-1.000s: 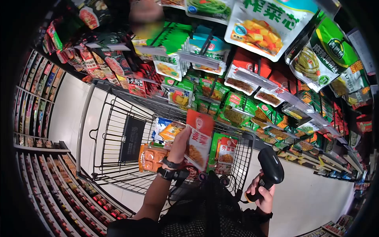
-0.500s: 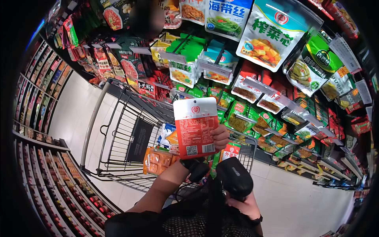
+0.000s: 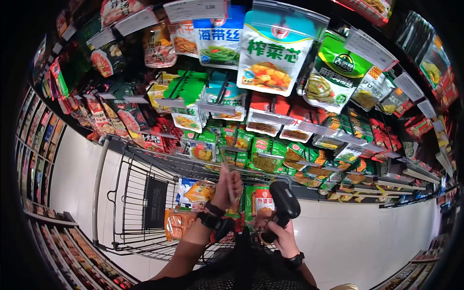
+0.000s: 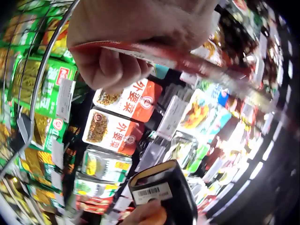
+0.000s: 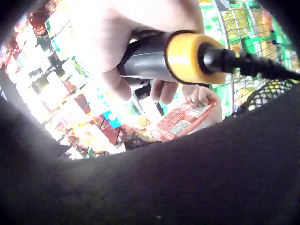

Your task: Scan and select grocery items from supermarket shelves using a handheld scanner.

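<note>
In the head view my left hand grips a red food pouch, which is turned nearly edge-on. The right wrist view shows the back of that pouch, with its printed text and barcode panel. My right hand is wrapped round the handle of a black barcode scanner, just to the right of the pouch. At the handle's end are a yellow ring and a coiled black cord. Both hands are above the near side of a wire shopping cart.
The cart holds an orange tray pack, a yellow-orange bag and a red-and-white pouch. Beyond it stands a rack of hanging pouches with price labels. Stocked shelves are to the left, pale floor to the right.
The pouch has turned from its front, to its back facing the head camera, to edge-on now, and sits lower than half a second ago. The scanner has moved left, close to it.
</note>
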The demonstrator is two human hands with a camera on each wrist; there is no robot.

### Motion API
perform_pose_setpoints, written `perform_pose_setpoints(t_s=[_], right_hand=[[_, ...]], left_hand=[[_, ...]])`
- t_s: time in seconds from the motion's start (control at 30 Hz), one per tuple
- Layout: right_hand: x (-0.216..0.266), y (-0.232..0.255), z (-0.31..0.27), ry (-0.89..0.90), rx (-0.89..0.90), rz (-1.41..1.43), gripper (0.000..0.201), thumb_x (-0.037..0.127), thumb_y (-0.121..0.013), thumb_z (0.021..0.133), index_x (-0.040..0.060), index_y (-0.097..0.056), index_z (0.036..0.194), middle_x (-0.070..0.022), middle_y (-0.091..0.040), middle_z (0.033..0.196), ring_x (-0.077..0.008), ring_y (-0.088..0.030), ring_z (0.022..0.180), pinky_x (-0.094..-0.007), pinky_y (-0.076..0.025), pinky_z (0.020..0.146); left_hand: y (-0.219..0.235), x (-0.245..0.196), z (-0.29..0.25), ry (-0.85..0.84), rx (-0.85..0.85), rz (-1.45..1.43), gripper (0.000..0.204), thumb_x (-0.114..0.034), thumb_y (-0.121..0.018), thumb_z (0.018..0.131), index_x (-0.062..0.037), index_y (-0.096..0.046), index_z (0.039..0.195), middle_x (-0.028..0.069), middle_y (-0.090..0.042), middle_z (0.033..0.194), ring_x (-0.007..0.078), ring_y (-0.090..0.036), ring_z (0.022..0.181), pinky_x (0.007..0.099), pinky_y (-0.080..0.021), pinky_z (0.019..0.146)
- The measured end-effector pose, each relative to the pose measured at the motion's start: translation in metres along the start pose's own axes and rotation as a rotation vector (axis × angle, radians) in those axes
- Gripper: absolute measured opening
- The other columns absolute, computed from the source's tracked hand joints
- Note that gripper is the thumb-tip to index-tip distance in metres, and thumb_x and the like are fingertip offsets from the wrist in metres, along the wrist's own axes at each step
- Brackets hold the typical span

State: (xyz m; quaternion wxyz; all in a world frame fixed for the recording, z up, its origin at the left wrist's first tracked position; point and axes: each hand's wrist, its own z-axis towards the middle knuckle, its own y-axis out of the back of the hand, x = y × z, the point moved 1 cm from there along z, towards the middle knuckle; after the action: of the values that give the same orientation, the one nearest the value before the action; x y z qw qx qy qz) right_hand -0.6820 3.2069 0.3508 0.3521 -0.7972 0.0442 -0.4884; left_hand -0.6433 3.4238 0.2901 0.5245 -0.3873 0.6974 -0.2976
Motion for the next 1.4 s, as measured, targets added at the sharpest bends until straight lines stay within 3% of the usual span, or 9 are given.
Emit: perform_pose_setpoints(t_s=[0.07,0.13,0.17,0.3,0.47,0.83,1.2,1.33,1.4], right_hand=[[-0.004,0.001,0.016,0.154,-0.027,0.113,0.033,-0.003,-0.052,0.084,-0.0017,-0.044,0.116,-0.0150,-0.054,0.115,-0.0246,-0.056,0.105,-0.0378,-0.042,0.094],[-0.014,0.017,0.031,0.208,0.018,0.052,0.035,0.001,-0.054,0.084,0.0060,-0.039,0.115,-0.0157,-0.052,0.115,-0.0287,-0.048,0.115,-0.0464,-0.045,0.091],[-0.018,0.027,0.044,0.232,-0.106,0.064,0.035,0.000,-0.054,0.084,0.0060,-0.039,0.115,-0.0149,-0.052,0.114,-0.0280,-0.049,0.113,-0.0465,-0.045,0.091],[-0.020,0.033,0.077,0.334,-0.318,0.080,0.035,-0.002,-0.056,0.082,0.0062,-0.041,0.113,-0.0106,-0.054,0.109,-0.0210,-0.054,0.102,-0.0378,-0.049,0.083],[-0.004,0.030,0.105,0.395,-0.481,0.148,0.033,-0.001,-0.058,0.081,0.0057,-0.045,0.110,-0.0026,-0.053,0.095,-0.0120,-0.054,0.084,-0.0267,-0.044,0.076],[0.004,0.015,0.156,0.412,-0.387,0.209,0.030,-0.001,-0.064,0.079,0.0075,-0.046,0.102,0.0003,-0.052,0.088,-0.0079,-0.052,0.076,-0.0220,-0.043,0.065],[0.009,0.019,0.167,0.423,-0.371,0.203,0.025,0.000,-0.061,0.081,0.0056,-0.048,0.101,-0.0021,-0.056,0.090,-0.0105,-0.056,0.079,-0.0246,-0.046,0.069],[0.007,0.019,0.166,0.399,-0.368,0.207,0.026,0.001,-0.061,0.081,0.0058,-0.048,0.102,-0.0016,-0.055,0.091,-0.0101,-0.055,0.080,-0.0252,-0.045,0.071],[0.007,0.018,0.166,0.409,-0.373,0.212,0.026,0.001,-0.061,0.081,0.0061,-0.048,0.103,-0.0015,-0.055,0.091,-0.0099,-0.055,0.080,-0.0253,-0.045,0.070]], left_hand=[[-0.001,0.008,0.012,0.026,0.130,-0.068,0.051,-0.058,-0.039,0.088,-0.0093,-0.047,0.075,-0.0035,-0.041,0.057,0.0080,-0.036,0.044,0.0233,-0.033,0.044],[-0.042,0.012,0.007,-0.223,-0.411,0.241,0.045,-0.048,-0.048,0.089,-0.0044,-0.055,0.084,-0.0010,-0.056,0.067,0.0086,-0.052,0.055,0.0233,-0.043,0.053],[-0.027,0.023,0.022,-0.299,-0.293,0.376,0.035,-0.034,-0.056,0.088,0.0001,-0.059,0.092,0.0023,-0.063,0.080,0.0087,-0.059,0.068,0.0238,-0.047,0.062],[-0.053,0.023,0.029,-0.298,-0.166,0.740,0.023,-0.020,-0.062,0.085,0.0000,-0.059,0.095,0.0008,-0.063,0.083,0.0055,-0.057,0.073,0.0226,-0.046,0.064],[-0.058,0.014,0.052,-0.417,-0.052,0.836,0.019,-0.017,-0.060,0.085,-0.0011,-0.061,0.095,0.0027,-0.065,0.086,0.0068,-0.058,0.075,0.0238,-0.047,0.066],[-0.060,-0.037,0.079,-0.456,-0.102,0.909,0.023,-0.015,-0.060,0.085,0.0024,-0.058,0.099,0.0043,-0.063,0.089,0.0086,-0.056,0.078,0.0247,-0.045,0.071],[-0.069,-0.037,0.100,-0.582,-0.182,0.817,0.024,-0.019,-0.062,0.084,0.0014,-0.060,0.096,0.0043,-0.064,0.085,0.0077,-0.055,0.073,0.0238,-0.044,0.066],[-0.071,-0.039,0.094,-0.463,-0.172,0.878,0.025,-0.021,-0.061,0.085,0.0006,-0.060,0.098,0.0026,-0.063,0.088,0.0075,-0.056,0.078,0.0243,-0.044,0.071],[-0.074,-0.040,0.097,-0.528,-0.205,0.810,0.023,-0.020,-0.063,0.084,0.0012,-0.061,0.093,0.0017,-0.063,0.078,0.0051,-0.053,0.065,0.0214,-0.042,0.058]])
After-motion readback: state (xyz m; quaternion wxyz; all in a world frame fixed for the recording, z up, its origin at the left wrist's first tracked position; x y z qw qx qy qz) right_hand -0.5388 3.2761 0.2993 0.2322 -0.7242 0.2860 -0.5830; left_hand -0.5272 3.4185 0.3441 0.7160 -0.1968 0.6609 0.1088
